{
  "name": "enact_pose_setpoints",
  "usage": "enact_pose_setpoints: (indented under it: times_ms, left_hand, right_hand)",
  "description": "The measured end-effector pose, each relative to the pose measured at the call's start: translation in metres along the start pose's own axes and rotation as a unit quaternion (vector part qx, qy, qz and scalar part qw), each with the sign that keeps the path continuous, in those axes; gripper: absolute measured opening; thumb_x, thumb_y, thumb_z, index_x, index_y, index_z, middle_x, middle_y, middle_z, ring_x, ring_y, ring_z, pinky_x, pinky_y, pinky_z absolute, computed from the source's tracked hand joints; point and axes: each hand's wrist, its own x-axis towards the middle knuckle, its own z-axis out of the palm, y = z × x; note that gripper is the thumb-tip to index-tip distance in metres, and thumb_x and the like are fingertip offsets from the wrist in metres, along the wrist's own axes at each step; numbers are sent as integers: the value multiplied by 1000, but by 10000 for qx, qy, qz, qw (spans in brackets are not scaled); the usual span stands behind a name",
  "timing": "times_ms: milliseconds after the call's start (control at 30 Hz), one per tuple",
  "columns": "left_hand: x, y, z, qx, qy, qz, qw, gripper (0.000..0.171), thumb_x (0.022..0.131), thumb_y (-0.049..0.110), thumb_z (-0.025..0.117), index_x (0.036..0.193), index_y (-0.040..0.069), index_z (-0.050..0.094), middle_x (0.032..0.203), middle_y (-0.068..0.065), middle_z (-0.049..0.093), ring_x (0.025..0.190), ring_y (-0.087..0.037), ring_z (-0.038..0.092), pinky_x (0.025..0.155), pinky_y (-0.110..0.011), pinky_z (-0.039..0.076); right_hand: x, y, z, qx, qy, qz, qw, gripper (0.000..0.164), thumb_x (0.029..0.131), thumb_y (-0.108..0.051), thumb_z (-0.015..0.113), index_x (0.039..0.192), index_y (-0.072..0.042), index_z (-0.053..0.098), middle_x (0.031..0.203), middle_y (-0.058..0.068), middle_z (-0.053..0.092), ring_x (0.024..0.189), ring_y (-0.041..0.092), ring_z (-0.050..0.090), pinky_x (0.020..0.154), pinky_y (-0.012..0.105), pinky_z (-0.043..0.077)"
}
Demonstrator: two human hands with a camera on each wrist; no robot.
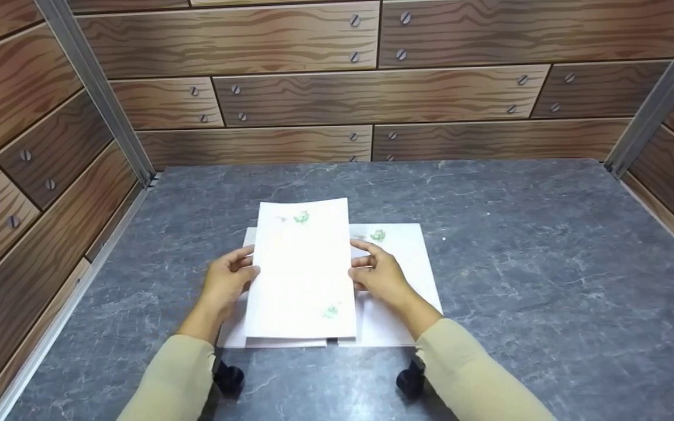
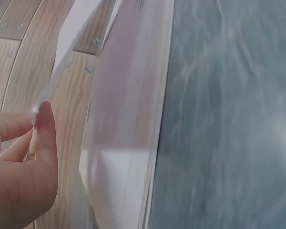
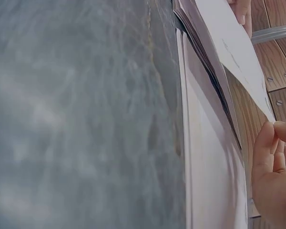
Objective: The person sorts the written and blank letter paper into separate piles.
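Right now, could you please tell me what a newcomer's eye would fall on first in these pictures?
Most likely the bright white sheet with small green prints, pinched at its side edges by the left hand and right hand. Below it, a left pile and a right pile of white paper lie on the dark, marbled table. Behind rises a wood-patterned wall.
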Motion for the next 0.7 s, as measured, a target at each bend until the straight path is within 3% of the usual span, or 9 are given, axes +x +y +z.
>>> enact_pose_setpoints:
  times_ms: [267, 500, 700]
  left_hand:
    - [0, 1, 20, -216, -11, 131, 9997, 45, 85, -9, 59, 130, -2, 55, 109, -17, 59, 82, -17, 60, 67, -24, 53]
    - [-1, 4, 39, -174, -115, 278, 9994, 44, 85, -10, 58, 129, -3, 56, 104, -16, 58, 78, -16, 58, 64, -23, 52]
    - [-4, 6, 54, -10, -184, 195, 9996, 45, 87, -8, 59, 130, 0, 55, 107, -14, 60, 82, -18, 59, 67, -25, 53]
  right_hand:
    - [-1, 4, -16, 107, 184, 194, 9996, 58, 86, 8, 61, 139, -12, 50, 101, 14, 57, 77, 19, 59, 62, 28, 55]
    - [-4, 6, -35, 88, 264, 240, 9993, 57, 87, 8, 60, 140, -12, 49, 102, 14, 56, 76, 18, 59, 62, 28, 54]
    - [-7, 8, -51, 59, 151, 222, 9996, 58, 88, 8, 59, 141, -9, 46, 102, 14, 55, 77, 17, 58, 63, 28, 54]
